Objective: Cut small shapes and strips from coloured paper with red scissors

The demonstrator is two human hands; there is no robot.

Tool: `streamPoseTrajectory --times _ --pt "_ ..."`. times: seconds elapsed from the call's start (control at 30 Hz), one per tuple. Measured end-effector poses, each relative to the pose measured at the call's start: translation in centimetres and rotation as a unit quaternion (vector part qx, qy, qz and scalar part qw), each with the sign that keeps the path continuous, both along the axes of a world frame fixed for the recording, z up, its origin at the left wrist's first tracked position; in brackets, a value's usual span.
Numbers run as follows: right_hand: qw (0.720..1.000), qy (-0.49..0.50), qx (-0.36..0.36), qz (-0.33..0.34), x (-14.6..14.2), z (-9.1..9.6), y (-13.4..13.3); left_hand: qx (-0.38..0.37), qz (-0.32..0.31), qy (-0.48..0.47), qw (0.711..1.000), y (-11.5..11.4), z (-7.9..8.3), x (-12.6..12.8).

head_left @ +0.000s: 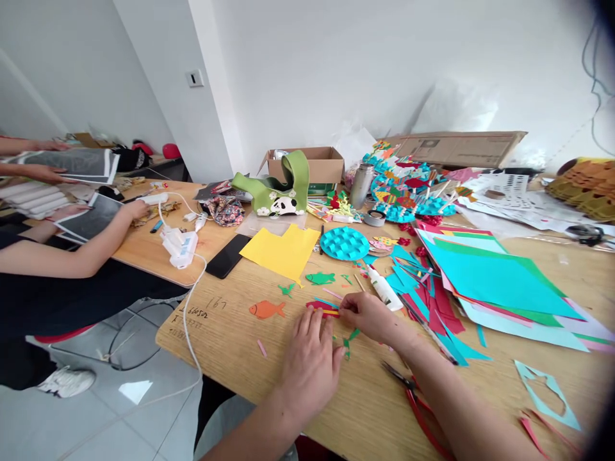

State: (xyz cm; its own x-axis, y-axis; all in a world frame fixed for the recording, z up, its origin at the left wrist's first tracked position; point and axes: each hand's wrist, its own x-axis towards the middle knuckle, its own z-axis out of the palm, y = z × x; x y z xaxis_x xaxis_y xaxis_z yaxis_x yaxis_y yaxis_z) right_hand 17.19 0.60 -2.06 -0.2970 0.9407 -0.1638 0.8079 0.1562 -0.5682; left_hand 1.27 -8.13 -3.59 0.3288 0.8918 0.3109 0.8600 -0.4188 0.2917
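My left hand (309,362) lies flat on the wooden table (230,333), fingers stretched toward a small red paper cutout (321,308) with yellow and blue strips on it. My right hand (368,315) pinches at the right end of that cutout, fingers pressed together. An orange paper fish (266,310) lies to the left of my hands. Green paper scraps (350,338) sit between my hands. A white glue bottle (383,288) lies just beyond my right hand.
Red-handled scissors (413,396) lie by my right forearm. Stacked coloured paper sheets (494,275), a yellow sheet (283,251), a blue round paper piece (344,243), a black phone (227,256) and a cardboard box (312,164) fill the table. Other people's arms (91,246) work at the left.
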Motion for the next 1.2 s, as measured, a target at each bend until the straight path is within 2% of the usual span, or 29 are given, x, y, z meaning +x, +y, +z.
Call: streamPoseTrajectory --times 0.13,0.6,1.2 --pt "1.000 -0.023 0.008 -0.009 -0.07 -0.09 0.01 -0.004 0.009 0.028 1.000 0.16 -0.45 -0.04" --pt "0.999 -0.027 0.021 -0.036 -0.64 0.05 -0.23 0.002 0.002 0.040 0.999 0.39 -0.82 0.08" --pt "0.999 -0.037 0.014 -0.033 -1.00 0.26 -0.34 -0.004 0.005 0.043 0.999 0.50 -0.86 0.08"
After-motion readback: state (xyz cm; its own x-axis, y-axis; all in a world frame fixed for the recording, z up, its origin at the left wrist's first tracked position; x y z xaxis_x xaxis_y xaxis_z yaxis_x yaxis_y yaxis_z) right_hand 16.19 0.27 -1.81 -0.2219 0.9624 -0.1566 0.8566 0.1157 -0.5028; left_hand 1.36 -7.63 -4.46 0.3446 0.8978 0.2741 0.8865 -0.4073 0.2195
